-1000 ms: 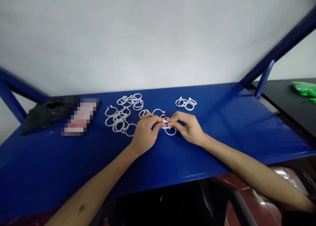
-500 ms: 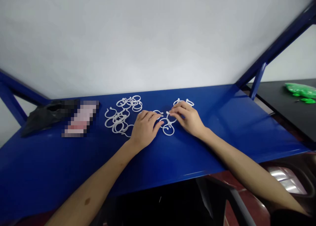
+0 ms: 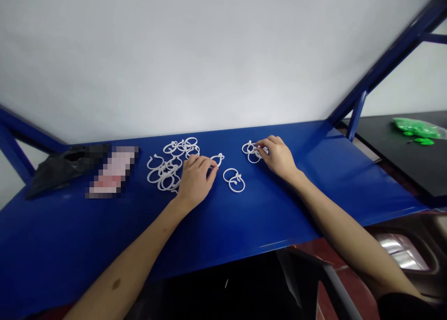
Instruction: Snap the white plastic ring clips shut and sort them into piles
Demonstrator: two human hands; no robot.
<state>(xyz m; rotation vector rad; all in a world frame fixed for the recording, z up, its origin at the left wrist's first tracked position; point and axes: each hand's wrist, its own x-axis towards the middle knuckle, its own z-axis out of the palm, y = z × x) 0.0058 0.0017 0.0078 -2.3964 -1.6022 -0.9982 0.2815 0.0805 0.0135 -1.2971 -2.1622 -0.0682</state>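
Note:
White plastic rings lie on a blue metal table [image 3: 296, 203]. My left hand [image 3: 195, 179] rests palm down beside a loose pile of open rings [image 3: 170, 164], its fingers bent and reaching toward a single ring [image 3: 217, 159]. My right hand [image 3: 277, 156] is at the back right, its fingertips touching a small cluster of closed rings [image 3: 250, 150]. Whether it grips one I cannot make out. Two closed rings [image 3: 234, 180] lie between my hands, untouched.
A black bag [image 3: 59, 166] and a blurred pinkish packet [image 3: 111, 171] lie at the table's left. Blue frame bars rise at both sides. A black table at the far right carries green plastic items [image 3: 417, 128]. A white wall stands behind.
Both hands let go of the ring they held together at the middle. My right hand moved back and right to the small cluster; my left hand shifted left toward the pile.

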